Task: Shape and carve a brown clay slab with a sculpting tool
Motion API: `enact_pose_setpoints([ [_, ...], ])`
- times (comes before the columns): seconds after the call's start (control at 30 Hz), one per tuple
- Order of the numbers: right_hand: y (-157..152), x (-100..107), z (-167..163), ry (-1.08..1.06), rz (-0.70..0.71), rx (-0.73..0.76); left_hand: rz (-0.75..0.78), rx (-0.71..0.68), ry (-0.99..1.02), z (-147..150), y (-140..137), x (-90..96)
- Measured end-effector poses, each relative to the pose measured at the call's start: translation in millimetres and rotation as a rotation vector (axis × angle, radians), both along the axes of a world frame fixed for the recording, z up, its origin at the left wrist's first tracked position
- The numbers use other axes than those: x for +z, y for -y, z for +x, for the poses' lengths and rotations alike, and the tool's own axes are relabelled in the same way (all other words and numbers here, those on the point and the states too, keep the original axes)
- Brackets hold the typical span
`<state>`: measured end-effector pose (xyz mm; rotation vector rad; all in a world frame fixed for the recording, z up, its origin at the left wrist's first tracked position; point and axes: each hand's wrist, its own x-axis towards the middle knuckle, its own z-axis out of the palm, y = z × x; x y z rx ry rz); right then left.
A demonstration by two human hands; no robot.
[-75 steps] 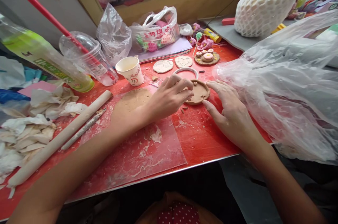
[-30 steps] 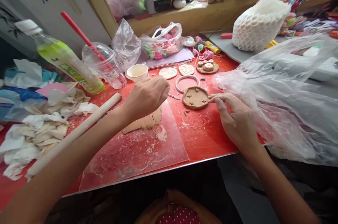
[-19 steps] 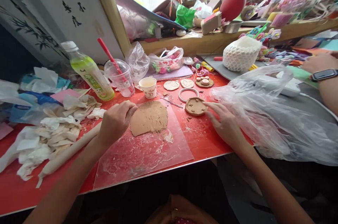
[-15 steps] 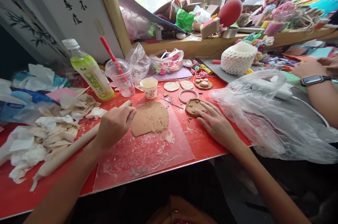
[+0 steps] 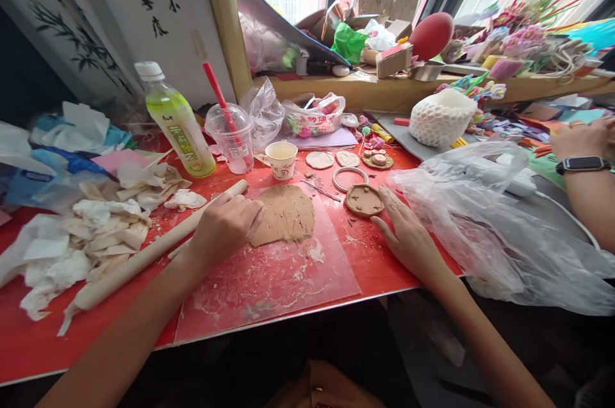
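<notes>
My left hand (image 5: 229,223) is closed, low over the left edge of a flat brown clay slab (image 5: 287,214). A thin pale stick end (image 5: 179,249) shows by its wrist; whether the fingers grip it is hidden. Left of this hand lies a long pale rolling pin (image 5: 144,257). My right hand (image 5: 402,228) is open, fingers extended along the right edge of a round clay piece with a raised rim (image 5: 364,200). Small marks or bits dot that piece's surface. Behind it lie a pale ring (image 5: 350,170) and a thin tool (image 5: 321,190).
A paper cup (image 5: 281,161), a plastic cup with red straw (image 5: 230,139) and a drink bottle (image 5: 177,123) stand behind the slab. Crumpled tissues (image 5: 106,222) lie left. Clear plastic bags (image 5: 490,222) spread right, near another person's watch-wearing arm (image 5: 589,184). Small clay discs (image 5: 319,160) lie farther back.
My right hand has slid from on top of the round clay piece to its right edge, uncovering it. My left hand is slightly lower over the slab's edge. The view has shifted a little.
</notes>
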<state>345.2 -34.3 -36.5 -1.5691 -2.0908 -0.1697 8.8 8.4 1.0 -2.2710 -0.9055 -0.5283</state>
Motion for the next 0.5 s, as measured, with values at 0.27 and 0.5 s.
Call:
enact_pose_setpoints([
  [0.27,-0.2,-1.6,-0.2,-0.037,-0.070,-0.027,-0.039,0.011,-0.023,0.8,-0.5,-2.8],
  [0.5,-4.3,-1.3,1.0,-0.180,-0.078,-0.036,-0.094,0.005,-0.029,2.6,1.3,-4.0],
])
